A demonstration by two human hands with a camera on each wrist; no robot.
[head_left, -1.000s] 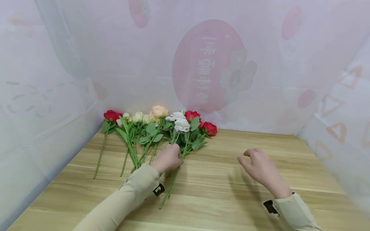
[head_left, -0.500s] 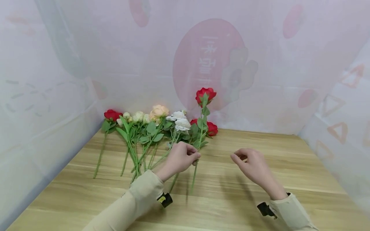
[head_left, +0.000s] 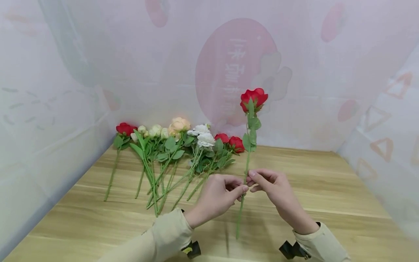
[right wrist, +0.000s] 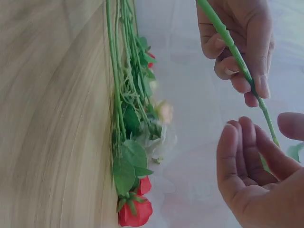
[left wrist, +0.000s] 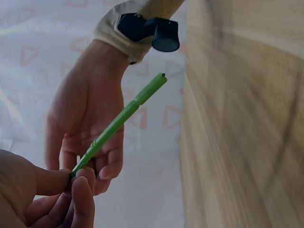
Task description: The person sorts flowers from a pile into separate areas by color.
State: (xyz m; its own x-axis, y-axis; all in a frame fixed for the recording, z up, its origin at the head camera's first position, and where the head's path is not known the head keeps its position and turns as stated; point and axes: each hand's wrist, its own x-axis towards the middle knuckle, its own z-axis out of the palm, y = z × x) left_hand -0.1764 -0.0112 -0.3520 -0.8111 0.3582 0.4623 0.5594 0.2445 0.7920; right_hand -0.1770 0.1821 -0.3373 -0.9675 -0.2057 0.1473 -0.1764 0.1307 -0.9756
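Observation:
A long-stemmed red rose point(head_left: 254, 99) stands nearly upright above the table, bloom up. My left hand point(head_left: 217, 196) pinches its green stem between thumb and fingers; in the left wrist view the stem's cut end point(left wrist: 154, 88) sticks out past the fingertips. Just above that grip, my right hand point(head_left: 278, 191) reaches the stem from the right. In the right wrist view, the right thumb point(right wrist: 290, 126) and fingers stand apart on either side of the stem, fingers loosely bent.
Several flowers lie along the back left of the wooden table point(head_left: 327, 196): a single red rose point(head_left: 126, 128), a peach bloom point(head_left: 179, 126), white blooms point(head_left: 205, 139) and more red roses point(head_left: 236, 144). Printed cloth walls point(head_left: 163, 72) enclose the back and sides.
My left hand has lifted the red rose from the right end of the row and carried it right, in front of me. My right hand has moved left to the stem.

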